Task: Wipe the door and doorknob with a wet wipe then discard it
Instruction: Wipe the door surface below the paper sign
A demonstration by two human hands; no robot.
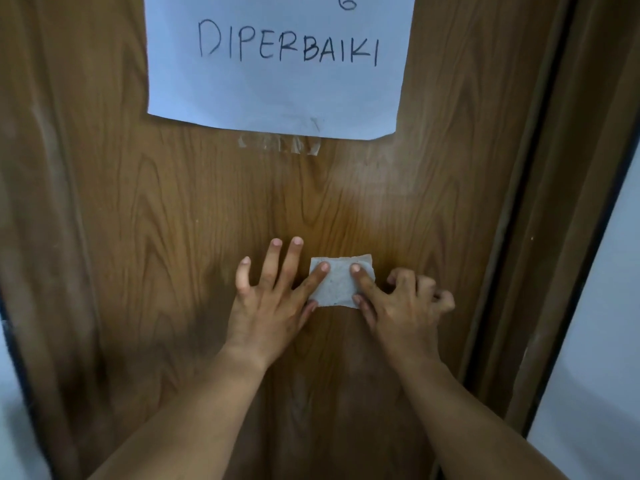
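Observation:
A small folded wet wipe [339, 284], white with grey specks, lies flat against the brown wood-grain door [194, 209]. My left hand [270, 299] is spread on the door, its index finger and thumb pressing the wipe's left edge. My right hand [398, 306] presses the wipe's right side with index finger and thumb, the other fingers curled. The doorknob is not in view.
A white paper sheet [277, 88] with handwritten letters hangs on the door above my hands, with tape residue [280, 145] just below it. The dark door frame [540, 202] runs down the right side, a pale wall [595, 341] beyond it.

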